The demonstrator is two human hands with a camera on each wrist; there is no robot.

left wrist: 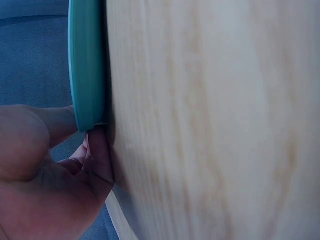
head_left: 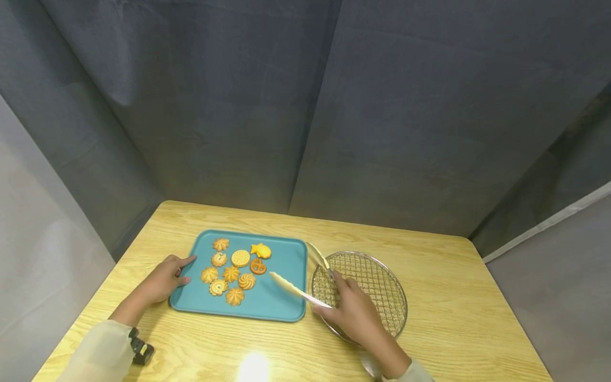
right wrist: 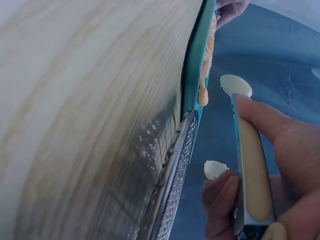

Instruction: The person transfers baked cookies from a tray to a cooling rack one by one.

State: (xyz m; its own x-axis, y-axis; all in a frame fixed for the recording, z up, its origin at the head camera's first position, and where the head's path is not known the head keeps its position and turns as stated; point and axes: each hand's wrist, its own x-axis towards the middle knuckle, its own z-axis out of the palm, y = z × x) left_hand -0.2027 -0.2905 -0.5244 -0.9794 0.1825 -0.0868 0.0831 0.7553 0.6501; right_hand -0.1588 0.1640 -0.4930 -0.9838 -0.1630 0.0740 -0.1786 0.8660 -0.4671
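Observation:
A blue-green tray (head_left: 286,254) bears several cookies (head_left: 231,274), a fish-shaped one and a pretzel-shaped one. My left hand (head_left: 164,278) grips the tray's left edge; in the left wrist view that hand (left wrist: 55,165) has its thumb over the rim of the tray (left wrist: 87,65) and fingers at its underside. My right hand (head_left: 355,310) holds tongs (head_left: 305,295) with their arms spread, one tip over the tray's right part, nothing between them. In the right wrist view my right hand (right wrist: 290,155) grips the tongs (right wrist: 254,170) above the table.
A round wire rack (head_left: 382,286) lies right of the tray, partly under my right hand. Near the front edge, a shiny metal object (head_left: 369,363) is partly hidden by my right forearm. Dark grey curtains (head_left: 305,106) hang behind the wooden table (head_left: 453,307).

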